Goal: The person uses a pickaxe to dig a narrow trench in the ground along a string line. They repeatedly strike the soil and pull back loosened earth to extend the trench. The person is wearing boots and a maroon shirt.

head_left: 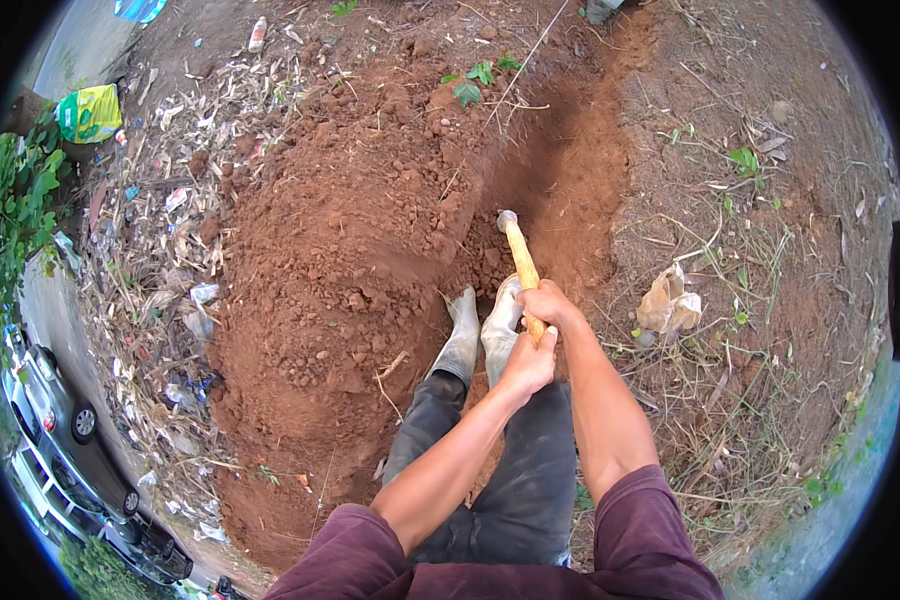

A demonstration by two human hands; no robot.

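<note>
Both my hands are closed around the pale wooden handle of a digging tool (520, 255). My left hand (530, 364) grips it low, near the butt end, and my right hand (549, 304) holds it just above. The tool slants up and away from me over a trench (580, 205) cut in reddish soil. At its far end a small greyish metal part shows; I cannot make out the blade's shape. Below it, my pale, soil-marked boots (460, 335) stand in the trench among loose clods.
A large mound of loose red soil (310, 250) lies left of the trench. A thin string (525, 65) runs beside the trench's far part. Dry leaves and litter (170, 330) cover the left ground. A crumpled tan scrap (667, 302) lies right. Parked cars (65, 420) stand far left.
</note>
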